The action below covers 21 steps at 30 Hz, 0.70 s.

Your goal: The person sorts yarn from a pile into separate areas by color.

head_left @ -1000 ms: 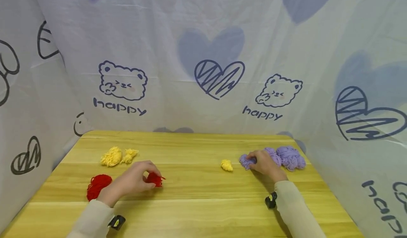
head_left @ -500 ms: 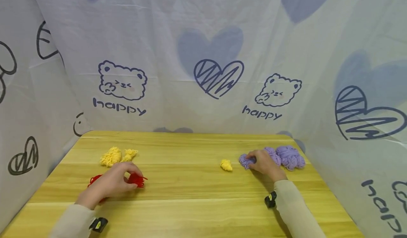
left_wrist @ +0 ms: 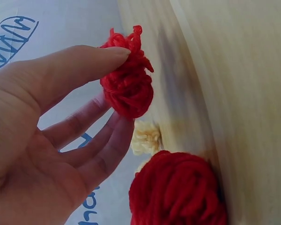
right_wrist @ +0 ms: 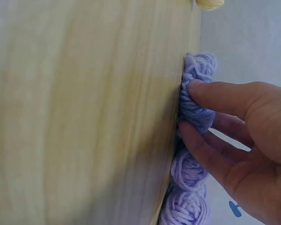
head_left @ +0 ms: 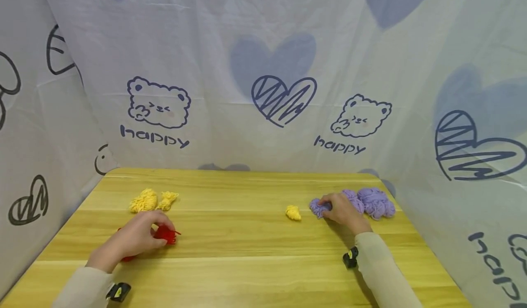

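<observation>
My left hand point(head_left: 137, 234) pinches a small red yarn ball point(left_wrist: 130, 84) between thumb and fingers, its loose strands pointing away from the palm. A larger red yarn ball point(left_wrist: 178, 190) lies beside that hand, mostly covered by it in the head view. On the right, my right hand point(head_left: 343, 211) grips a small purple yarn ball point(right_wrist: 196, 101) resting on the table. Two bigger purple yarn balls, the middle one point(head_left: 353, 201) and the outer one point(head_left: 375, 203), sit in a row beyond it, partly behind the hand in the head view.
Two yellow yarn bundles, a larger point(head_left: 144, 201) and a smaller point(head_left: 167, 201), lie at the back left of the wooden table point(head_left: 247, 280). A small yellow yarn ball point(head_left: 293, 213) sits left of the purple ones. Printed cloth point(head_left: 222, 116) hangs behind the table and along both sides.
My left hand has carried the small red yarn ball leftward, toward the larger red one, covering more of it. My right hand stays in place on the small purple yarn ball.
</observation>
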### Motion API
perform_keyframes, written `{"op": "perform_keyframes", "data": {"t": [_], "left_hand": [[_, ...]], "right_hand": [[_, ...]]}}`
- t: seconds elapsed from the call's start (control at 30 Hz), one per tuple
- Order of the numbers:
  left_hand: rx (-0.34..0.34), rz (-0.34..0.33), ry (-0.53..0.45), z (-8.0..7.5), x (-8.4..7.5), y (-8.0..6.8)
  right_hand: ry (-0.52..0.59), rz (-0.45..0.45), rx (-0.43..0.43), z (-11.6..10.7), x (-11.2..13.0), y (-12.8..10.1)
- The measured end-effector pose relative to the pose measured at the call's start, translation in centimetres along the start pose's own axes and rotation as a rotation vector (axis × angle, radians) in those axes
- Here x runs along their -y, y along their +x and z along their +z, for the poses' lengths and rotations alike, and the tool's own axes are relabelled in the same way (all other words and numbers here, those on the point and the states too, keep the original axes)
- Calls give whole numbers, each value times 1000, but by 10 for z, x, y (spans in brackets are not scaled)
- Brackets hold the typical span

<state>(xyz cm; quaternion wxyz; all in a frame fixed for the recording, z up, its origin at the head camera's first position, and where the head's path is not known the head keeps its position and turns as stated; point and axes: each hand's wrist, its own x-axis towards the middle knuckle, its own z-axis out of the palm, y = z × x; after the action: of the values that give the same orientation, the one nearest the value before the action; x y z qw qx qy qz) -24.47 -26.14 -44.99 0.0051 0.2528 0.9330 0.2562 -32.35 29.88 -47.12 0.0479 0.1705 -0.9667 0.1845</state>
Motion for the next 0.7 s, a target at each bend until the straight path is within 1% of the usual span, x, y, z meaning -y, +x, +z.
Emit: {"op": "perform_keyframes", "data": {"t": [0.17,0.4,0.7], "left_hand": [[16,1,20,0,2,-2],[28,33,14,1,6,-4],[60,1,9,0,6,-3]], "right_hand": [[2,-9,0,0,-1,0],[-3,-14,-5,0,-2,0],[-11,-27,-5,0,-1,0]]}}
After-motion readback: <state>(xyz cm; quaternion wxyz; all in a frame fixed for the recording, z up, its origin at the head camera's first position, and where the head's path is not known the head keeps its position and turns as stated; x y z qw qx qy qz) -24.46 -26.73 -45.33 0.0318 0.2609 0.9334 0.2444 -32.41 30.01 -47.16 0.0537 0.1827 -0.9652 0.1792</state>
